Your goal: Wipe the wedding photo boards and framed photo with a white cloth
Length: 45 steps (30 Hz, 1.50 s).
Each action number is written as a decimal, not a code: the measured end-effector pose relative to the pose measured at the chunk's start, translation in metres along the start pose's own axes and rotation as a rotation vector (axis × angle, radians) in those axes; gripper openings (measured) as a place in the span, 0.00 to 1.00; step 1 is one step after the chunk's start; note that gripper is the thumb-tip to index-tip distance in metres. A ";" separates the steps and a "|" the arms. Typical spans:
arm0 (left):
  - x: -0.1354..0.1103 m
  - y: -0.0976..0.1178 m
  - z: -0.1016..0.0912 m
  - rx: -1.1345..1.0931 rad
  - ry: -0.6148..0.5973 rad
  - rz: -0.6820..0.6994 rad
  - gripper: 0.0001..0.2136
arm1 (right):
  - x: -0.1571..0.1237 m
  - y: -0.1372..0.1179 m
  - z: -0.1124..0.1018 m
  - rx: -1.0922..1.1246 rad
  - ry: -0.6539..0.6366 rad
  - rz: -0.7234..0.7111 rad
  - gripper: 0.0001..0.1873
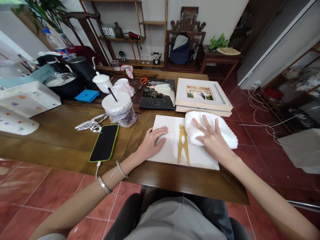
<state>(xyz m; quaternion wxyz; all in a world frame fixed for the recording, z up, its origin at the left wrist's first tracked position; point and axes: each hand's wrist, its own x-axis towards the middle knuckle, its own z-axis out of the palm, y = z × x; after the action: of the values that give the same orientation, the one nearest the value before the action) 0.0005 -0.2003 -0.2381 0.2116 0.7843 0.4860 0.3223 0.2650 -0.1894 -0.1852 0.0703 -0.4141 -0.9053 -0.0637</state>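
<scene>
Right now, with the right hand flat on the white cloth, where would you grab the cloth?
Pinch the free right end of the white cloth, coming from the right. It sticks out past the right hand and the white board, thick and soft, so fingers can likely close around it.

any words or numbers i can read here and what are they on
"03": on the number block on the shelf.
Bottle label: blue, too blurred to read.
White boxes: print too small to read.
Phone: screen dark, nothing.
White board and cloth: no text.
</scene>
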 end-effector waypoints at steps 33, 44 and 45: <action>0.001 0.002 -0.002 0.008 -0.003 0.003 0.13 | 0.014 -0.008 0.014 0.124 -0.022 0.052 0.14; 0.000 0.002 -0.001 0.022 -0.007 0.001 0.13 | -0.059 -0.051 -0.052 0.391 -0.390 -0.106 0.16; 0.000 0.001 0.000 0.022 -0.006 0.003 0.13 | -0.061 -0.049 -0.056 0.421 -0.419 -0.124 0.17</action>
<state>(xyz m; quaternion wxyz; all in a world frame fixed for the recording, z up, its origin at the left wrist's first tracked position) 0.0010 -0.2013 -0.2370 0.2041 0.7882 0.4879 0.3148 0.2720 -0.2761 -0.1439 -0.0376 -0.3386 -0.9168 0.2082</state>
